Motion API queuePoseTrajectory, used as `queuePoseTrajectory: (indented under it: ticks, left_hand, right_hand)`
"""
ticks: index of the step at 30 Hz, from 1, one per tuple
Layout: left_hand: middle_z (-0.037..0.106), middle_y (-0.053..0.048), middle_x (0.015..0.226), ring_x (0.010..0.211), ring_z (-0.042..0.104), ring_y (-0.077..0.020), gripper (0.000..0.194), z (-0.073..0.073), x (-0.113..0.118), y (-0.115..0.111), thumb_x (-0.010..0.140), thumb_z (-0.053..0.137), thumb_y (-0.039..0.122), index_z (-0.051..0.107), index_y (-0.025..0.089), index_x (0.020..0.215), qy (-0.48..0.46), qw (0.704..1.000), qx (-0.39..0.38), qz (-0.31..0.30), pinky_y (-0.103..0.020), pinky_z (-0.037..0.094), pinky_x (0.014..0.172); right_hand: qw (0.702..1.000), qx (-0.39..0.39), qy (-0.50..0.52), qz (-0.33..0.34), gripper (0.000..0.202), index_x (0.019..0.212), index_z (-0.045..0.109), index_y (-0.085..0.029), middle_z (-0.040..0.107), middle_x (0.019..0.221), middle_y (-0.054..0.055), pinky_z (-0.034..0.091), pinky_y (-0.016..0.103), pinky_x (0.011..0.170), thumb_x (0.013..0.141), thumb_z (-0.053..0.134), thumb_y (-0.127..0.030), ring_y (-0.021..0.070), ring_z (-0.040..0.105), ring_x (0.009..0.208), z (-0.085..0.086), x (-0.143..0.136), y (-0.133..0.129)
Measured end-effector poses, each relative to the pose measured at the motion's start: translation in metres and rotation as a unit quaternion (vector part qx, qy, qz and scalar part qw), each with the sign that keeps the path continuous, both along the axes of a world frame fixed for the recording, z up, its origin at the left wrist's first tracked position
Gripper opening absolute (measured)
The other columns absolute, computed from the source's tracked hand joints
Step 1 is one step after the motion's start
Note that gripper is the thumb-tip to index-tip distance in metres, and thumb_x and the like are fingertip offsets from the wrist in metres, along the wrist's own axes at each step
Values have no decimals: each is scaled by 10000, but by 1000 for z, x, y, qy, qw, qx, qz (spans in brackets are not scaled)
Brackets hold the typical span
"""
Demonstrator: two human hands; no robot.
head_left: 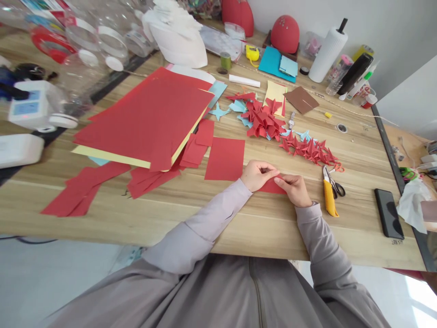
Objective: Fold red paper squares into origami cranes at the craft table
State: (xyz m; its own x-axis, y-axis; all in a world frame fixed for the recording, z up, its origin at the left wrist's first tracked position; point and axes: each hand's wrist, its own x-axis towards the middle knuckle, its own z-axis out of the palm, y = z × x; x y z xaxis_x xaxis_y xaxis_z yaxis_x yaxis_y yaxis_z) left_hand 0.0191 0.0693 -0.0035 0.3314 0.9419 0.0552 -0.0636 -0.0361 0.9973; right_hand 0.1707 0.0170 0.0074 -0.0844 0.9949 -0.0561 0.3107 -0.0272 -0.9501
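Note:
Between my two hands a small piece of red paper (pixel 272 187) lies low over the wooden table. My left hand (pixel 258 175) pinches its upper edge with thumb and forefinger. My right hand (pixel 294 189) grips the same paper's right side, thumb on top, its fingertips close to those of my left hand. Just left of my left hand lies a flat red paper square (pixel 225 158). Folded red stars (pixel 307 148) rest in a row beyond my hands, and a larger heap of red folded shapes (pixel 262 117) sits behind.
To the right are a yellow cutter (pixel 329 197), black-handled scissors (pixel 337 187) and a black phone (pixel 388 213). Large red sheets (pixel 150 114) and red strips (pixel 83 191) cover the left. Clear plastic bottles (pixel 80 75) stand at the back left, a white cylinder (pixel 327 54) at the back right.

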Motion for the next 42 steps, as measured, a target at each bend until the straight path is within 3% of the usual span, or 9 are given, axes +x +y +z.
queuePoseTrajectory:
  ticks: [6,14,20,29,36,42]
  left_hand:
    - [704,-39,638,597,617,-156,226,1,-7,8,630,746,380,713,157,628,15,997,1,72,-272,478,590]
    - [702,-33,647,625,620,-156,281,-4,-14,20,585,780,412,718,150,667,-46,987,-38,151,-284,487,640]
    - [707,-50,665,628,631,-167,317,-4,-5,12,597,770,444,716,141,669,-18,994,-53,98,-289,490,613]
    - [739,-81,791,719,680,-197,469,-8,0,9,408,874,310,729,122,814,-90,988,-126,-15,-358,549,731]
    - [729,-60,714,661,669,-178,479,-8,0,8,367,884,272,727,120,792,-74,986,-149,-3,-336,550,702]
    - [735,-63,750,680,660,-170,306,-7,0,7,563,797,395,739,158,747,-35,996,-80,-16,-307,532,677]
  right_hand:
    - [999,-39,29,-22,511,497,613,-169,579,466,9,395,246,478,759,580,-606,113,488,443,1,1,0]
    - [987,-9,97,-127,463,567,645,-175,600,500,23,444,263,489,764,586,-590,128,523,453,-8,18,4]
    - [990,9,85,-111,381,754,683,-190,650,660,14,467,269,555,681,682,-564,134,539,571,-4,9,5]
    - [982,10,117,-150,292,677,657,-171,608,582,-13,413,251,540,658,727,-455,107,489,533,-8,12,7]
    - [987,6,82,-138,309,730,670,-169,664,680,14,460,273,619,643,739,-457,136,550,620,-9,12,7]
    - [990,5,69,-124,294,681,671,-176,676,688,21,481,284,647,623,754,-452,151,580,644,-6,11,5]
